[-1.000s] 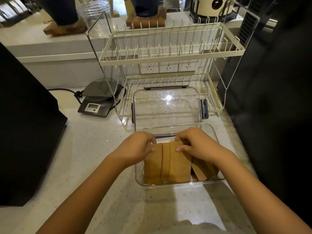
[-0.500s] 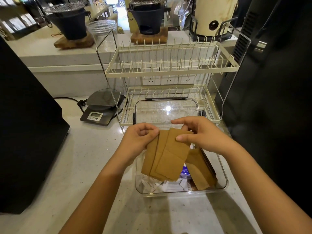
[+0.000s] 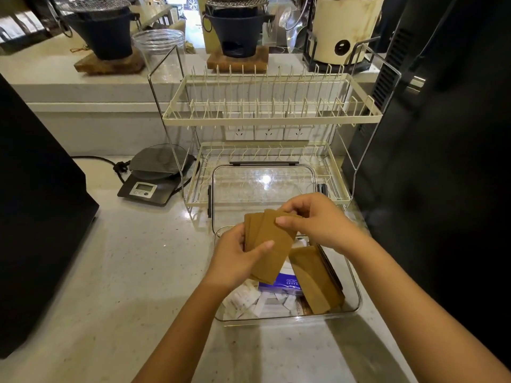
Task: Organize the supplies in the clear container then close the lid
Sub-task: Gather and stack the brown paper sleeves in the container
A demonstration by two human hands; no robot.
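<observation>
A fanned stack of brown paper packets (image 3: 272,244) is held above the clear container (image 3: 355,305). My left hand (image 3: 237,258) grips the stack's lower left side, thumb across its face. At the stack's top right corner my right hand (image 3: 318,222) pinches the packets. Inside the container lie more brown packets (image 3: 315,277) leaning at the right, a blue and white box (image 3: 284,281) and several small white sachets (image 3: 246,302). The clear lid (image 3: 262,186) with dark clips leans behind the container against the rack.
A cream two-tier wire dish rack (image 3: 271,117) stands right behind the lid. A digital scale (image 3: 154,178) sits at the left on the pale counter (image 3: 124,272). Large black appliances flank both sides. Dark pots and a clear jar (image 3: 159,48) stand on the back ledge.
Both hands lifted the brown packets out of the container and raised them, fanning them. The box and white sachets beneath are now uncovered.
</observation>
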